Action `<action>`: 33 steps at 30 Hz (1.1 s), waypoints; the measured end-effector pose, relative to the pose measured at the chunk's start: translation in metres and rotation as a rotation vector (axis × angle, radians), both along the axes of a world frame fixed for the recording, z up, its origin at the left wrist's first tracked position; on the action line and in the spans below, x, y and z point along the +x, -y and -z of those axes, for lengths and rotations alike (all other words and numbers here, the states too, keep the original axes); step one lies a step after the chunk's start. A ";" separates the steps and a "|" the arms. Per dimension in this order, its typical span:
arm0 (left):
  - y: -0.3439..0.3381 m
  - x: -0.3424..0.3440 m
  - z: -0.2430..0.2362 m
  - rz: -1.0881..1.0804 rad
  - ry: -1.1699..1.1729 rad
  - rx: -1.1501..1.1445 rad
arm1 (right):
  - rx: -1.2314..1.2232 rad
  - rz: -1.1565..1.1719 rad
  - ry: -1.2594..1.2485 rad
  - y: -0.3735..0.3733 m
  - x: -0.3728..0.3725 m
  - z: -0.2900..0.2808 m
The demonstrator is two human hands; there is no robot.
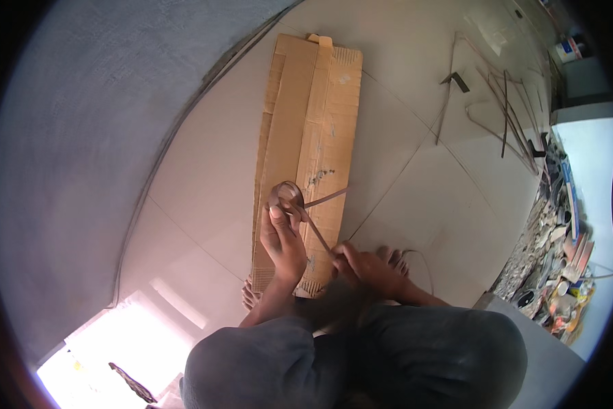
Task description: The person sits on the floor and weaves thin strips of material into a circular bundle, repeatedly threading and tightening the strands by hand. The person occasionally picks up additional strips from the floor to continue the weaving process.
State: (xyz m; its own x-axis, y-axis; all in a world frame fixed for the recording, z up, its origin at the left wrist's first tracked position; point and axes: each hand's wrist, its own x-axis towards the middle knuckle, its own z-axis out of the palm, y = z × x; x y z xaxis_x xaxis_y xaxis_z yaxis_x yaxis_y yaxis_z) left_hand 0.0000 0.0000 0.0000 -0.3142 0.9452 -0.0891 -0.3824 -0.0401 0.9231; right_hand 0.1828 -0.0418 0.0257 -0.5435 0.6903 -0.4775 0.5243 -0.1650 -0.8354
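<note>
My left hand (283,247) holds up a small loop (276,193) of narrow, flat brown strip, pinched between thumb and fingers. From that loop a taut length of the strip (315,230) runs down to my right hand (351,262), whose fingers are closed on it. Another short end of strip (327,198) sticks out to the right of the loop. Both hands are above the lower part of a flattened cardboard sheet (288,102), which lies lengthwise on the floor. Whether the strip is leather, plastic or something else cannot be made out.
Long brown strips (501,112) lie loose on the tiled floor at the far right, beside a dark angled piece (459,82). A grey wall (109,129) rises on the left. Mixed clutter (559,273) fills a strip along the right. My feet (392,259) flank the cardboard.
</note>
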 end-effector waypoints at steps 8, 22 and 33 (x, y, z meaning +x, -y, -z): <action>0.025 0.004 -0.002 0.377 -0.728 0.130 | -0.209 0.226 -0.255 -0.026 0.013 -0.046; 0.030 0.012 -0.020 0.729 -0.636 0.164 | -0.733 1.018 -0.650 -0.070 0.053 -0.066; 0.025 -0.014 -0.057 0.963 -0.055 -0.275 | 0.567 0.114 0.059 -0.106 0.093 -0.039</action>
